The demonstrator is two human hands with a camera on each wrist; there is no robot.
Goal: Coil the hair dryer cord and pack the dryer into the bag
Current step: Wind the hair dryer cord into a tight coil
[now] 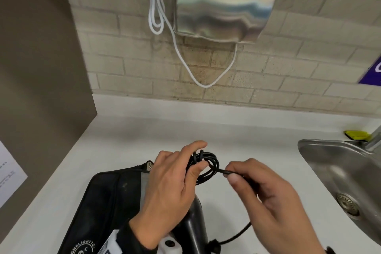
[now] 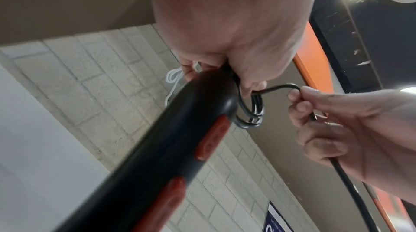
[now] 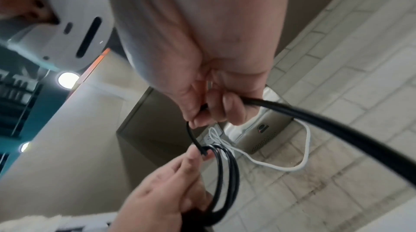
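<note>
Cord coils sit gathered as several small black loops just above the hair dryer, whose handle end the left hand grips together with the loops, thumb and fingers curled round them. Right of the dryer, the right hand pinches the free run of cord between thumb and forefinger, its other fingers curled; the remaining slack trails down beside the dryer's body. To do this step well, I would keep each new loop the same size as those held, lay it flat against them without twisting, and feed slack steadily. Left of the dryer, the black bag lies open on the white counter, touching the dryer's side.
</note>
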